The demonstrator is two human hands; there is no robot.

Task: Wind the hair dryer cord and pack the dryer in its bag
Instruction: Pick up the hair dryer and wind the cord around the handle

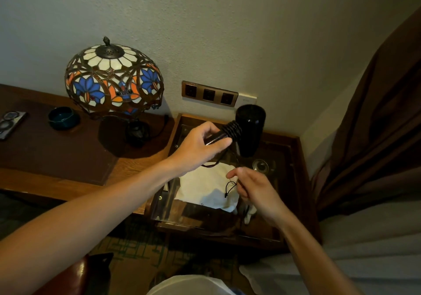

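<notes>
My left hand (205, 144) grips the handle of the black hair dryer (249, 130), held in the air above the glass-topped side table (293, 149). Several turns of dark cord (232, 130) wrap the handle just above my fingers. A loose stretch of cord runs down from there to my right hand (252, 190), which pinches it between thumb and fingers. The white cloth bag (205, 185) lies flat on the table under both hands, its black drawstring (229, 188) lying next to my right hand.
A stained-glass lamp (114, 78) stands on the wooden desk (68, 158) to the left, with a teal bowl (63, 118) beside it. Wall sockets (209, 94) sit behind the dryer. A brown curtain (376, 135) hangs at the right, bedding (376, 237) below it.
</notes>
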